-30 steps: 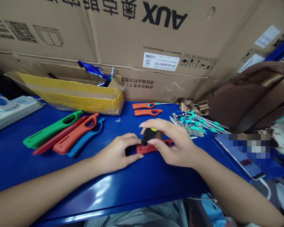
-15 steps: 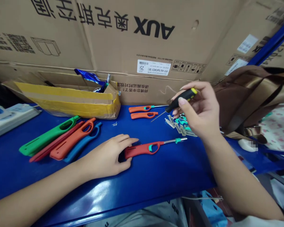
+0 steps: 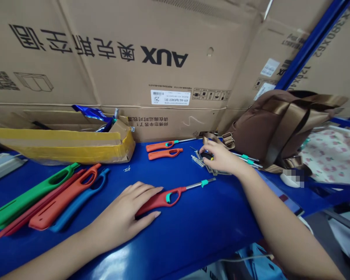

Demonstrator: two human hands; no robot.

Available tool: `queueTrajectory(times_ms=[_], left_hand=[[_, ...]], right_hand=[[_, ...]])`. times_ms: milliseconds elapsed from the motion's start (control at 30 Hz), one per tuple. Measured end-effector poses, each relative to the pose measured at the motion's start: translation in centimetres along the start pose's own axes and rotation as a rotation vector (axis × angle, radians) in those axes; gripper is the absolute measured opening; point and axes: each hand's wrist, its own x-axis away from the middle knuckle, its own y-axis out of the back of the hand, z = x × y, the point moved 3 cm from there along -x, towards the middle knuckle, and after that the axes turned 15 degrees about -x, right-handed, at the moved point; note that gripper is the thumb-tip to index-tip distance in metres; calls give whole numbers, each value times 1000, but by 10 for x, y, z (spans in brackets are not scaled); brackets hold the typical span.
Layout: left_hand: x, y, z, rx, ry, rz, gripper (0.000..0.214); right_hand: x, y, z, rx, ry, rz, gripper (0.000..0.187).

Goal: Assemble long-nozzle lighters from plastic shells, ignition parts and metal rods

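Observation:
My left hand (image 3: pixel 128 214) lies over the handle end of a red long-necked lighter (image 3: pixel 159 199), its fingers on one side and thumb on the other. The lighter rests on the blue table, with a teal trigger and a teal piece on its metal tube. Farther back, my right hand (image 3: pixel 220 156) is closed around a black and yellow screwdriver (image 3: pixel 206 155), mostly hidden under the fingers. That hand is low over a pile of small clear parts (image 3: pixel 197 161). Two orange lighter bodies (image 3: pixel 165 154) lie left of it, the rear one with a metal tube.
Green, red, orange and blue lighter shells (image 3: pixel 64 202) lie at the left. A yellow-taped cardboard box (image 3: pixel 105 146) stands behind them. Tiny metal bits (image 3: pixel 126 169) lie on the table. Metal tubes with teal pieces (image 3: pixel 249 159), a brown bag (image 3: pixel 259 124) and a phone (image 3: pixel 280 194) are at the right.
My right hand has come down with the screwdriver from above the table to the clear parts. My left hand stays on the red lighter. The camera view has shifted.

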Motion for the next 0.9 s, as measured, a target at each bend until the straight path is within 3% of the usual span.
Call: queueTrajectory(times_ms=[167,333,900], left_hand=[[-2,-2,3,27,-32,-27,41],[-2,-1,2,19,-37,-36,41],[-2,8,11,52,62,-117,41]], right_hand=[[5,-2,3,-5,-50,148,20],[8,-1,0,-25,-79,219,20],[5,-9,-4,-2,-23,181,26]])
